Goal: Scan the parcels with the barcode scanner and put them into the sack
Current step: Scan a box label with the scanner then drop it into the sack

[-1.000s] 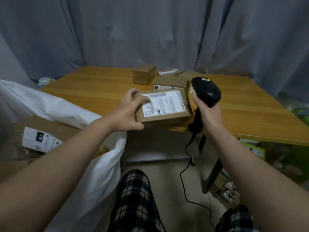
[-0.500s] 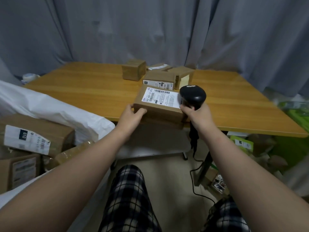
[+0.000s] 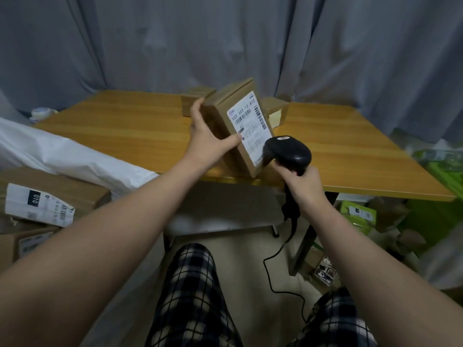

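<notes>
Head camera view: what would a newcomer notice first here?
The tilted cardboard parcel at centre, gripped by the left hand above the wooden table, white label toward the camera. Just right, the right hand holds the black barcode scanner close to that label. A white sack lies at left.

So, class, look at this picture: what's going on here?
A seated person is scanning parcels. The left hand grips a parcel, tilted up above the table's near edge, its label facing the scanner. The right hand holds the scanner right by the label's lower corner. More parcels wait at the table's far side, and boxes appear to lie in the white sack on the left.
</notes>
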